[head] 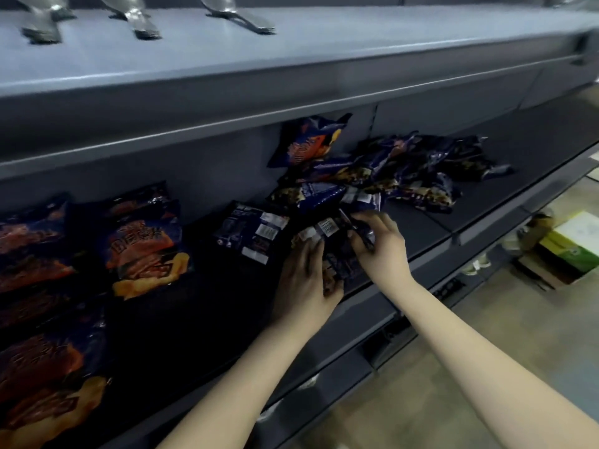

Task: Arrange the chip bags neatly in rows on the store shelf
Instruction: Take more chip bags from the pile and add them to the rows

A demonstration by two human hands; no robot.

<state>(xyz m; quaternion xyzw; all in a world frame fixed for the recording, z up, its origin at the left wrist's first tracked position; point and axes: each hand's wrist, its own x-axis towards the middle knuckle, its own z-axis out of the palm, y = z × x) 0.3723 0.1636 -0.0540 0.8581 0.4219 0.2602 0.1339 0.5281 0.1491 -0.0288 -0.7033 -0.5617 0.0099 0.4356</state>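
Both my forearms come in from the bottom edge and reach to the dark shelf point(486, 196). Between my hands I hold one chip bag point(340, 259), low over the front part of that shelf. My left grip point(306, 283) is closed on the lower left side of the bag, with the thumb at its edge. My right grip point(381, 244) is closed on its upper right side, with the fingers bent over the foil. This bag is dark blue and shows its back side with small white labels. Just behind it lies a loose pile of bags point(415, 170), one over another with no order. At the left end of the pile an upright bag point(311, 140) leans on the back wall. Just to the left of my hands a face-down bag point(249, 231) lies flat. Further left the orange-printed bags point(146, 244) lie flat beside each other, face up. On the upper shelf point(227, 56) rest some metal ladles point(139, 17), a little blurred. On the floor to the right stands a cardboard box point(573, 251).
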